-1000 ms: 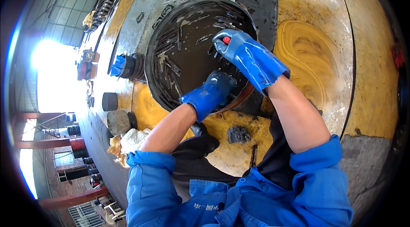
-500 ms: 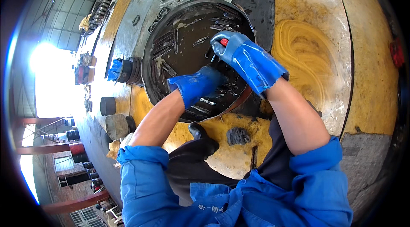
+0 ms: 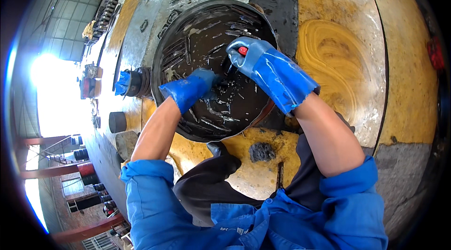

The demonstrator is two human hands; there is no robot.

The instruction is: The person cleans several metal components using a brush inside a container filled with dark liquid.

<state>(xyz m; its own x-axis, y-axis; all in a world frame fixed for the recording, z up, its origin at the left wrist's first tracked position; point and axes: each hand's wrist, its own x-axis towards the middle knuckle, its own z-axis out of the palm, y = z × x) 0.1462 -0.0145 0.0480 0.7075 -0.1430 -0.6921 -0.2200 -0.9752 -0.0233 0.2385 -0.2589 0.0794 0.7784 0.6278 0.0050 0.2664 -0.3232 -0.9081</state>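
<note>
Yellow-and-grey workshop floor [image 3: 406, 52], bright opening [image 3: 58, 97] far L., under a round basin [image 3: 165, 43] of dark liquid w/ dark strips [image 3: 176, 56] along its L. side. Worker's R. hand [image 3: 244, 56], blue-gloved, is closed around a red-ended tool [image 3: 243, 50] over basin's R. half; tool's lower end hard to make out. L. hand [image 3: 199, 81], also gloved, is over L. half, fingers blurred: can't tell if spread or closed. More strips lie btwn L. hand and near rim; black lump [image 3: 262, 152] sits just outside.
</note>
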